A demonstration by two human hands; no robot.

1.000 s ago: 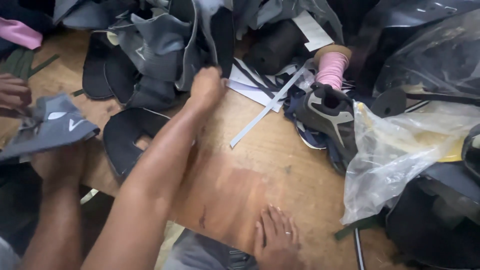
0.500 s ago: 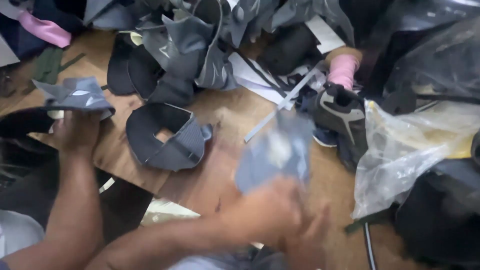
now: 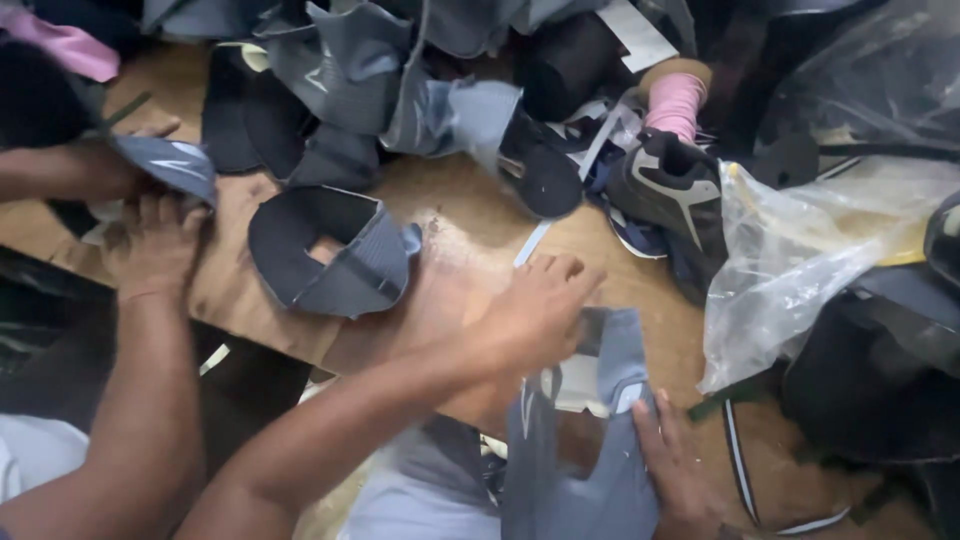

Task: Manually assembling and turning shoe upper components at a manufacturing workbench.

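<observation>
Wooden workbench (image 3: 470, 240): at 5 o'clock, right hand (image 3: 535, 315) pinches grey upper piece (image 3: 610, 380). At 9 o'clock, left hand (image 3: 150, 245) closes its fingers on second grey piece (image 3: 170, 165). Recommended: lay each flat, edges aligned.

Part of a grey shoe upper (image 3: 590, 440) is covered by the right hand (image 3: 535, 310), and its lower end is cut off by the near edge of the frame. The fingers (image 3: 150, 215) of the left hand (image 3: 150, 250) are partly tucked under another grey piece (image 3: 170, 165) at the far left. A further hand (image 3: 675, 470) at the near right is cropped at the wrist, so its owner cannot be told. The contents of the clear plastic bag (image 3: 800, 260) are blurred by its folds. The pile of cut pieces (image 3: 400, 80) is cut off along the far edge.
</observation>
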